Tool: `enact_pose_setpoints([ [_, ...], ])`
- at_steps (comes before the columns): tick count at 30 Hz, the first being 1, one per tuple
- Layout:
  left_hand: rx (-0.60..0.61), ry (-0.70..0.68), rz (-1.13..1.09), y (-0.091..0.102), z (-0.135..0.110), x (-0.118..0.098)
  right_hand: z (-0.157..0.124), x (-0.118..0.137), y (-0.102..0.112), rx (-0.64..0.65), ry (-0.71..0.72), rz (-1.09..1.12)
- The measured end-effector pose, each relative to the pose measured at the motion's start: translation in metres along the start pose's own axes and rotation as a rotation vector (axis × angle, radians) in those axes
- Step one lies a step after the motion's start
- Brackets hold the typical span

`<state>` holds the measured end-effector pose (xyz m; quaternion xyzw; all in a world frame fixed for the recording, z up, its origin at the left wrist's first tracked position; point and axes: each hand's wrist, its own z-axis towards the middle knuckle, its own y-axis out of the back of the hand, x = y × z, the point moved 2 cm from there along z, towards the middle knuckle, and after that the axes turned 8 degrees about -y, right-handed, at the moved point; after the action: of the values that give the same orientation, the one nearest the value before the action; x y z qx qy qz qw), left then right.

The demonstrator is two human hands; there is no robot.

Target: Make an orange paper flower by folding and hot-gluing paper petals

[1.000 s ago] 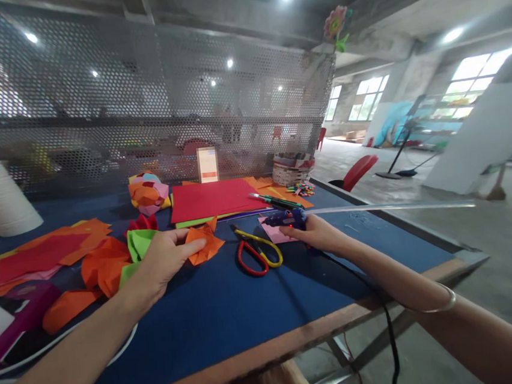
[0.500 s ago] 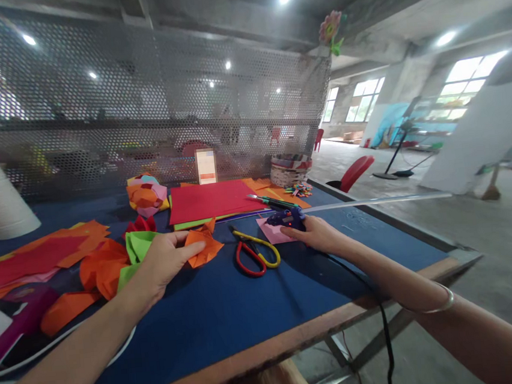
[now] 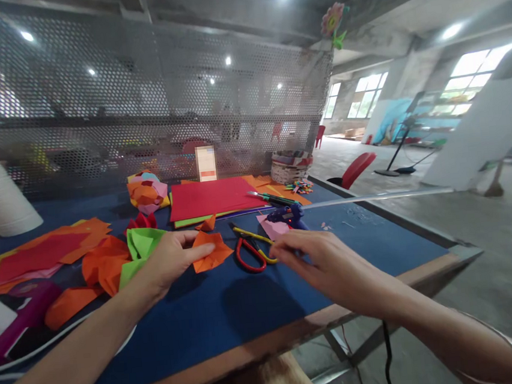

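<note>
Pinched between the thumb and fingers of my left hand (image 3: 174, 261) is a folded piece of orange paper (image 3: 211, 252), held above the blue tabletop. My right hand (image 3: 326, 263) hovers over the table with fingertips drawn together, near the handles of the scissors (image 3: 251, 257); I see nothing in it. Beyond that hand a dark blue glue gun (image 3: 288, 214) rests on the table, a small red light on it and a clear glue stick running out to the right. A pink sheet of paper (image 3: 273, 228) lies under its nozzle.
Folded orange pieces (image 3: 104, 264) and a green one (image 3: 143, 245) lie left of my left hand. Behind are red sheets (image 3: 215, 197), a cutter (image 3: 275, 198), a paper ball (image 3: 147, 191) and a basket (image 3: 292, 165). A purple tool (image 3: 28, 316) and white cones (image 3: 0, 192) stand left.
My right hand has let go of the glue gun and moved nearer and left, toward the scissors. My left hand, still holding the orange paper, has shifted slightly right.
</note>
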<state>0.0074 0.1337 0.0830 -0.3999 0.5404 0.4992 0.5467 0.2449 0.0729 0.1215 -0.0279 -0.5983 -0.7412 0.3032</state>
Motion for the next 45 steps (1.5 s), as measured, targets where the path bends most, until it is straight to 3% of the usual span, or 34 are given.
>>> enact_pose_setpoints([
  [4,0.101,-0.005,0.026,-0.002,-0.003,-0.002,0.052,0.005,-0.028,0.065,-0.013,0.287],
  [7,0.153,-0.015,0.046,0.000,-0.003,-0.002,0.083,0.000,-0.052,0.260,-0.051,0.634],
  [10,0.156,-0.022,0.059,0.002,-0.002,-0.002,0.093,-0.003,-0.066,0.391,-0.077,0.832],
  [16,0.185,-0.001,0.065,0.000,-0.003,-0.002,0.088,-0.006,-0.070,0.469,-0.088,0.932],
  [23,0.200,0.005,0.078,-0.001,-0.002,-0.002,0.089,-0.003,-0.070,0.422,-0.015,0.840],
  [36,0.176,-0.008,0.114,-0.003,-0.003,-0.003,0.075,0.011,-0.064,0.152,0.079,0.388],
  [45,0.175,-0.007,0.155,-0.007,-0.004,-0.008,0.071,0.012,-0.066,0.032,0.151,0.298],
])
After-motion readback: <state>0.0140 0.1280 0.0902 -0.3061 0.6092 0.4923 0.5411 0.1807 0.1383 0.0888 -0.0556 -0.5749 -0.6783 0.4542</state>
